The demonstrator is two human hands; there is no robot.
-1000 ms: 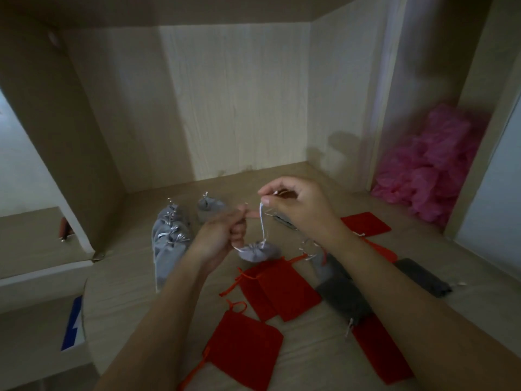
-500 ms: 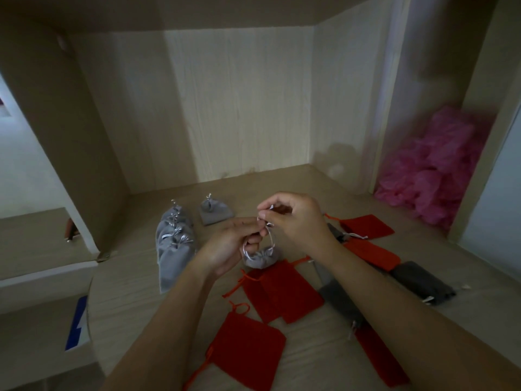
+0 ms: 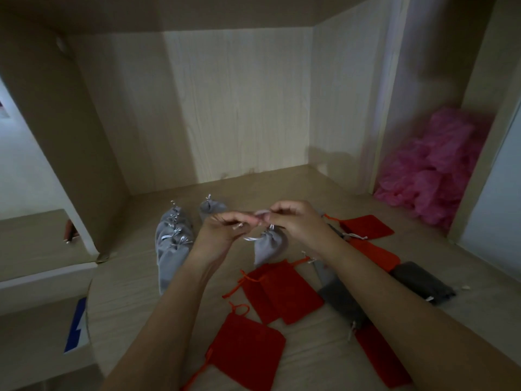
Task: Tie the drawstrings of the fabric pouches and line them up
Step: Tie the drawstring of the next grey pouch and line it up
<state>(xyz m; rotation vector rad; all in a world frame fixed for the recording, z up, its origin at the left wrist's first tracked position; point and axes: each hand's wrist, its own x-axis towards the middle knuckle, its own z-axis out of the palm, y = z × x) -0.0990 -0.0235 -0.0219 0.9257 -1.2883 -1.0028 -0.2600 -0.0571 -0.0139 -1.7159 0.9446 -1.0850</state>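
Note:
A light grey pouch (image 3: 266, 248) hangs just above the wooden shelf (image 3: 127, 283) by its silver drawstrings. My left hand (image 3: 222, 231) and my right hand (image 3: 296, 221) meet above it, each pinching a string end. To the left lies a row of tied grey pouches (image 3: 172, 244), with one more tied grey pouch (image 3: 211, 207) behind my hands. Flat red pouches (image 3: 279, 292) lie in front, another red pouch (image 3: 245, 352) nearer me. Dark grey pouches (image 3: 344, 301) lie under my right forearm.
More red pouches (image 3: 366, 227) and a dark grey pouch (image 3: 423, 283) lie to the right. A pink crumpled heap (image 3: 434, 176) fills the right compartment. Wooden walls close the back and left. The shelf's rounded front edge is at the lower left.
My hands drew together and lifted the grey pouch; it now hangs longer below the strings instead of sitting bunched on the red pouches.

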